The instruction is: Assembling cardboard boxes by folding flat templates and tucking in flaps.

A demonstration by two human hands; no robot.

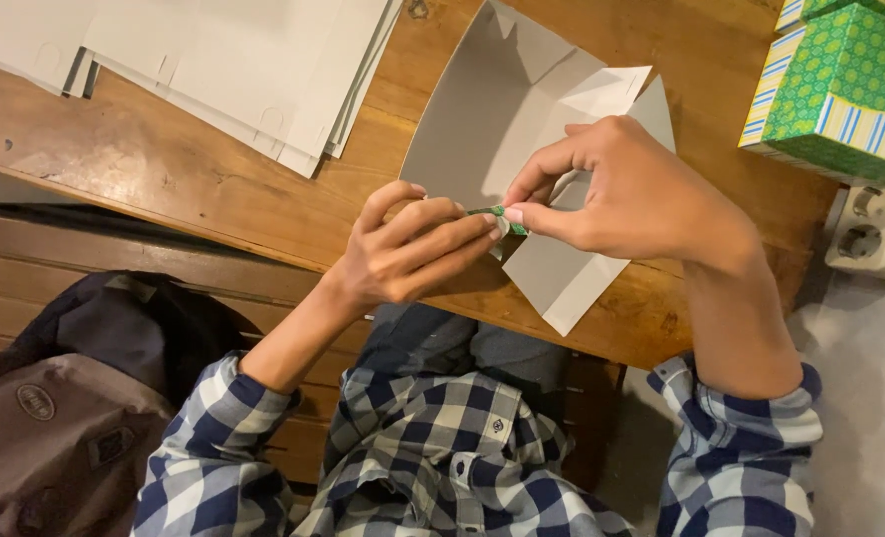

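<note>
Both hands met over one small spot at the near edge of a flat grey cardboard box blank (482,109). Left hand (407,249) came in from below, its fingers bunched and pressed together on a narrow tab at the blank's edge, where the green printed face (500,212) of the card showed as a thin strip. Right hand (641,194) reached across from the other side, thumb and forefinger pinched shut on the same tab, fingertips nearly touching those of the left. Neither hand was free; both were clamped on the blank.

Blank lay grey side up on the wooden table (213,189), tilted away from the hands, with one folded panel (562,273) hanging toward the person just under the right hand and overlapping the table's near edge.

Judged step: creasing or tucking a small flap at the corner, early in forming the box, since most of the blank was still flat. Whether the tab was being folded over or slotted in could not be told; the fingers hid it. Next move would seem to call for a firm pinch along the crease while the larger panel is kept from springing back.

Beyond the left hand, a stack of more flat blanks (243,70). Beyond the right hand, well apart, finished green patterned boxes with striped edges (845,89), and a white socket strip (875,234) below them. Left of the left forearm, a dark backpack (74,398) on a wooden bench.
</note>
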